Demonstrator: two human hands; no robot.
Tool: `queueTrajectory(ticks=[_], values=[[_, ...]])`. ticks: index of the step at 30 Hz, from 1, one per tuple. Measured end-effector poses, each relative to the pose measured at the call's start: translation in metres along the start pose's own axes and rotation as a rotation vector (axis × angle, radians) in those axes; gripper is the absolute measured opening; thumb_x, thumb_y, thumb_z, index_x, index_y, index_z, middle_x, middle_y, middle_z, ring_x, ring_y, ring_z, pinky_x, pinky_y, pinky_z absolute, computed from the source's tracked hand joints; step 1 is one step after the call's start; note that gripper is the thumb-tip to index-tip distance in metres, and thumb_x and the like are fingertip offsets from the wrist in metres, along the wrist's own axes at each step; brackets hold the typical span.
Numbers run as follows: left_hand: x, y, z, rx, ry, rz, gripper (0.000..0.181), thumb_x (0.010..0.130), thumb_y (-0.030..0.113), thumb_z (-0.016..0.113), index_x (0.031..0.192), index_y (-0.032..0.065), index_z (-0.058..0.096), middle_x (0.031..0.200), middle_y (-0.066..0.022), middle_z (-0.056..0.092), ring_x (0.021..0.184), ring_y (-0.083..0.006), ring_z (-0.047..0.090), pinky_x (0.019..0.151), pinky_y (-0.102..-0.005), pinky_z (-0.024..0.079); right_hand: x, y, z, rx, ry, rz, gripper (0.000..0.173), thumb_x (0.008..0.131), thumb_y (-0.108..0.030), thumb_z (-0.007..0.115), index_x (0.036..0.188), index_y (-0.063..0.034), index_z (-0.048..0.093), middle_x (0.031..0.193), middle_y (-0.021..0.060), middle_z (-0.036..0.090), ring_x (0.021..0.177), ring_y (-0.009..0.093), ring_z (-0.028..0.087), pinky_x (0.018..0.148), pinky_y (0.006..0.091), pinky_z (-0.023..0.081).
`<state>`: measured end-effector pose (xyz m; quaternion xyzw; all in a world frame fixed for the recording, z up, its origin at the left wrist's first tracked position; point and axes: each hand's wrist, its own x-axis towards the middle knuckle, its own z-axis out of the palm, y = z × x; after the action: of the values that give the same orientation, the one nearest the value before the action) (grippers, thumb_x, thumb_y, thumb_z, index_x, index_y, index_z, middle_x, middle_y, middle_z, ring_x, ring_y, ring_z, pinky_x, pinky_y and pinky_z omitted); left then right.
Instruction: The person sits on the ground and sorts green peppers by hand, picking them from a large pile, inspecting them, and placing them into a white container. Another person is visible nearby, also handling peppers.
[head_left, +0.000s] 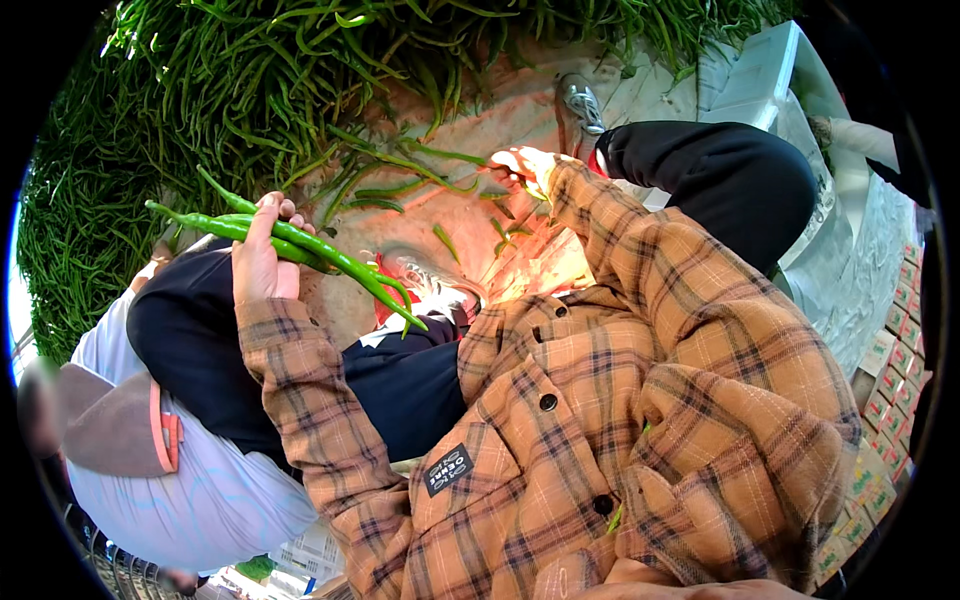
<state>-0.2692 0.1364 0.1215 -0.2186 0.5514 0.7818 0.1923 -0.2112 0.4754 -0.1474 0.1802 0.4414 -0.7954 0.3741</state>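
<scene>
My left hand (264, 244) is closed around several long green chili peppers (326, 251), which stick out on both sides of the fingers. Past the left knee lies a large heap of the same peppers (247, 97). Low over the pale ground sheet (405, 225), my right hand (527, 169) has its fingers bent and partly in glare. The end of a loose pepper (448, 154) reaches close to those fingertips; whether they grip anything is unclear. Other loose peppers (381, 203) lie scattered on the sheet between the two hands and the heap.
A white foam box (757, 79) with plastic sheeting (840, 262) stands at right, beside my bent knee (739, 180). A person in a pale shirt (202, 487) sits close at left. Another person's pale sleeve (862, 142) shows at the right edge. Printed cartons (892, 375) are stacked at far right.
</scene>
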Motion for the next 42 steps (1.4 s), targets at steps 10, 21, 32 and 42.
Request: queueTrajectory(ticks=[10,21,32,42], values=[[0.017,-0.024,0.011,0.056,0.066,-0.062,0.024,0.08,0.012,0.068,0.098,-0.0011,0.058,0.103,-0.0147,0.061,0.066,-0.0147,0.053,0.061,-0.03,0.049,-0.014,-0.079,0.114,0.418,-0.773,0.053,0.032,0.097,-0.027,0.036,0.114,-0.0028,0.048,0.066,-0.0029,0.038,0.05,0.006,0.03,0.042,0.0199,0.032],[-0.002,-0.008,0.005,0.186,0.055,0.131,0.025,0.085,0.017,0.063,0.104,0.0025,0.056,0.087,-0.0075,0.061,0.063,-0.0117,0.051,0.055,-0.0252,0.045,-0.021,-0.017,0.181,0.103,-0.802,0.163,0.034,0.089,-0.034,0.054,0.104,-0.0032,0.057,0.064,-0.0018,0.048,0.051,0.007,0.039,0.045,0.021,0.034],[-0.055,0.055,0.02,0.078,0.219,0.321,0.026,0.09,0.021,0.056,0.107,0.0021,0.052,0.089,-0.0061,0.057,0.083,-0.0176,0.054,0.07,-0.0284,0.044,0.07,0.052,0.095,-1.323,0.713,-0.28,0.017,0.08,-0.017,0.058,0.093,-0.0058,0.062,0.088,0.0078,0.06,0.09,0.022,0.058,0.066,0.0366,0.049],[-0.04,0.06,0.014,0.045,0.16,0.299,0.026,0.091,0.021,0.055,0.108,0.0014,0.051,0.091,-0.0067,0.057,0.084,-0.0191,0.057,0.07,-0.0289,0.044,0.102,0.008,0.049,-0.49,0.094,0.22,0.029,0.084,-0.018,0.062,0.108,-0.0031,0.055,0.095,0.0085,0.061,0.078,0.019,0.059,0.065,0.0333,0.05]])
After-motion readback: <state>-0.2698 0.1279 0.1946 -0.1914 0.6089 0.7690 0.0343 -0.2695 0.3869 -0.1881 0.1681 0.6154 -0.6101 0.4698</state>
